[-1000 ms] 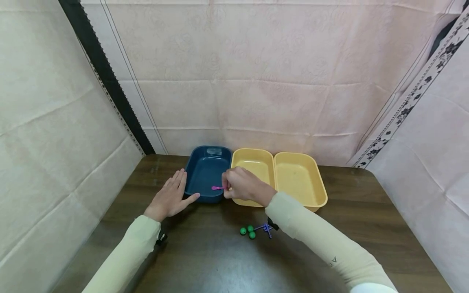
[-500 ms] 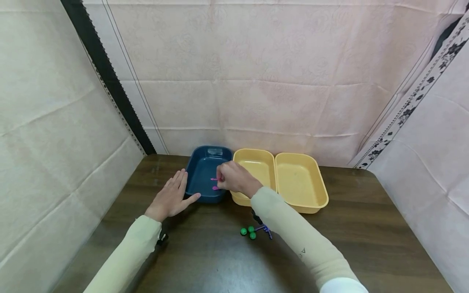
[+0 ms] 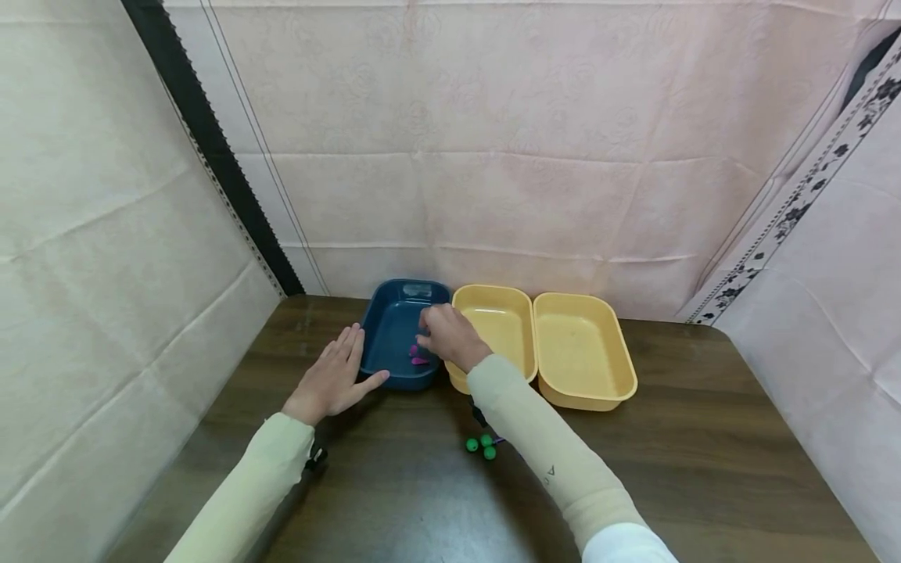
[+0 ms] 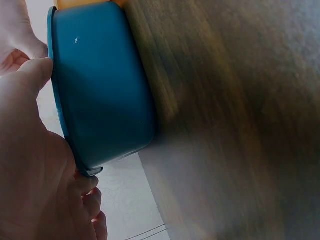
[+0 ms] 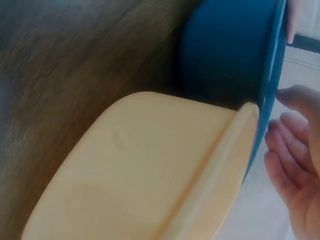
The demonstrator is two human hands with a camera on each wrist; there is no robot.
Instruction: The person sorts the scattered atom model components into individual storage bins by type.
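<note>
Tray, blue, w/ pink pcs I get in head view only; L hand spread at rim, R hand above, thumb clear of fingers.

Blue tray, rounded rectangle, upright; small magenta pieces inside, toward near right corner

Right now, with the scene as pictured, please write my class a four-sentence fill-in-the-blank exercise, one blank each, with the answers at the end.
1. The small pink pieces lie inside the ____ tray.
2. Beside that tray stand ____ yellow trays.
3. The person's ____ hand touches the pieces' tray on the side away from the yellow trays.
4. The three balls on the table are coloured ____.

Missing words: blue; two; left; green.
</note>
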